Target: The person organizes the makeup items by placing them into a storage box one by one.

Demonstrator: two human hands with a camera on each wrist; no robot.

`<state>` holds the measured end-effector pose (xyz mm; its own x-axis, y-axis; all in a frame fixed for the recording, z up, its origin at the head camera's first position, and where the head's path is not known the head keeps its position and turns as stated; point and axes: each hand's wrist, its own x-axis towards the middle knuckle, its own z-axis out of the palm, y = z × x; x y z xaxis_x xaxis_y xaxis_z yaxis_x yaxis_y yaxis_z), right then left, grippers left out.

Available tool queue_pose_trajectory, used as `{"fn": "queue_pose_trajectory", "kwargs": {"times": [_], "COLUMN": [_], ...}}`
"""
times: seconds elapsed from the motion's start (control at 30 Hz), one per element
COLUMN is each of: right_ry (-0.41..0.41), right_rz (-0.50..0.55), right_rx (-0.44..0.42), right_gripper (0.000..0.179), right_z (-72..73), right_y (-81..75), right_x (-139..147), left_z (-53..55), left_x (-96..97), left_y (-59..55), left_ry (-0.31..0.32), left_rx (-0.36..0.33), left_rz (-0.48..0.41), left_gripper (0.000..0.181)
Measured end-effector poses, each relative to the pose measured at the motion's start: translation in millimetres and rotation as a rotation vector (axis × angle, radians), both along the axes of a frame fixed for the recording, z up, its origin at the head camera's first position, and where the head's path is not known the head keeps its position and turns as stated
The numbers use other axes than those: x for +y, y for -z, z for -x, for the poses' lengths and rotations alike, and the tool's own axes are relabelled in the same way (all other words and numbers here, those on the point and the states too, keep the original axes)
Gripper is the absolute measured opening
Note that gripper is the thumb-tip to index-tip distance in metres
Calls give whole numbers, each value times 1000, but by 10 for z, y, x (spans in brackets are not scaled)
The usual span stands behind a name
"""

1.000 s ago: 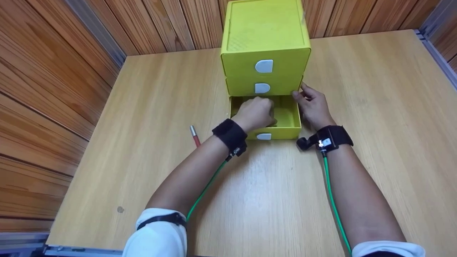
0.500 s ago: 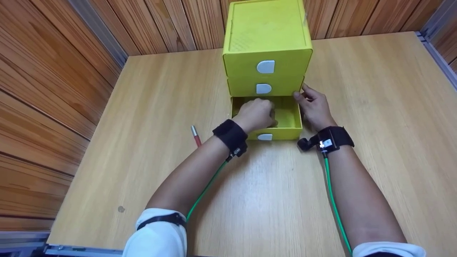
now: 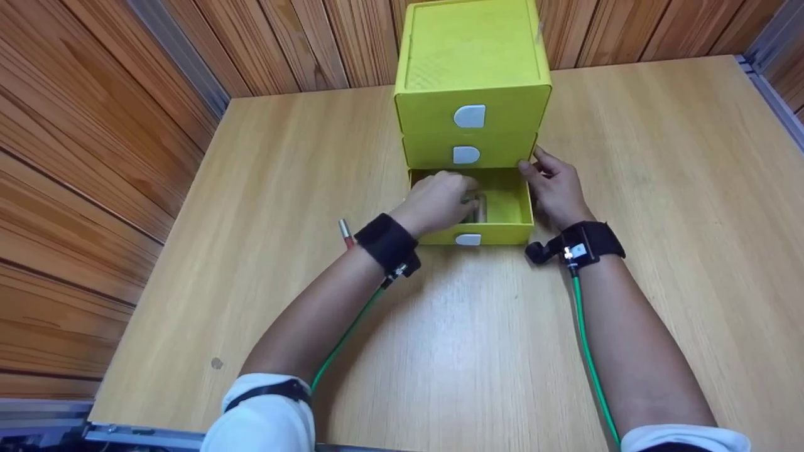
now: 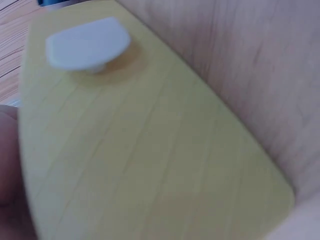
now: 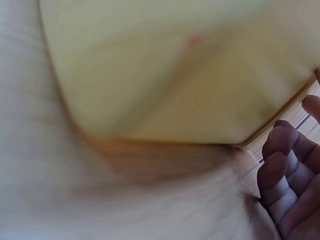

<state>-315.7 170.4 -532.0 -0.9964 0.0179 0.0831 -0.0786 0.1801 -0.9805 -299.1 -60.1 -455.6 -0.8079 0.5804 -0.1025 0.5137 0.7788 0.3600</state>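
A yellow three-drawer cabinet [image 3: 475,53] stands at the back of the table, its bottom drawer [image 3: 512,233] pulled out. My left hand [image 3: 436,201] reaches over the drawer's left part with curled fingers. Right at its fingertips inside the drawer shows a small, pale brownish upright cylinder [image 3: 482,208], partly hidden by the hand; I cannot tell whether the fingers hold it. My right hand [image 3: 559,191] rests against the cabinet's right side, thumb at the front corner beside the middle drawer. In the right wrist view its fingers [image 5: 274,172] are loosely bent alongside the yellow wall.
A red stick with a silver end [image 3: 346,232] lies on the wooden table [image 3: 282,188], partly behind the left forearm. White pull tabs mark each drawer front, one filling the top of the left wrist view [image 4: 89,44]. Wood-panelled walls border the table's back and left. Green cables run along both forearms.
My left hand and forearm have shifted left within the drawer, bringing the small cylinder into sight. The right hand keeps its place at the cabinet. The head view has drifted slightly.
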Motion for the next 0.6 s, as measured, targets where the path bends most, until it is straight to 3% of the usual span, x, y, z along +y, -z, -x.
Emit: {"fn": "queue_pose_trajectory", "kwargs": {"times": [0.1, 0.3, 0.47, 0.6], "right_ry": [10, 2, -9, -14], "right_rz": [-29, -51, -43, -25], "right_rx": [4, 20, 5, -3], "right_gripper": [53, 51, 52, 53], "right_z": [38, 50, -56, -113], "right_y": [62, 43, -104, -185], "right_x": [20, 29, -16, -48], "left_z": [-32, -139, -269, -363], "left_x": [-92, -327, -569, -771], "left_y": [-72, -212, -259, -269], "left_ry": [11, 40, 60, 28], "left_rx": [4, 67, 116, 154], "left_rz": [-51, -175, -262, -271], "left_gripper": [31, 26, 25, 22]}}
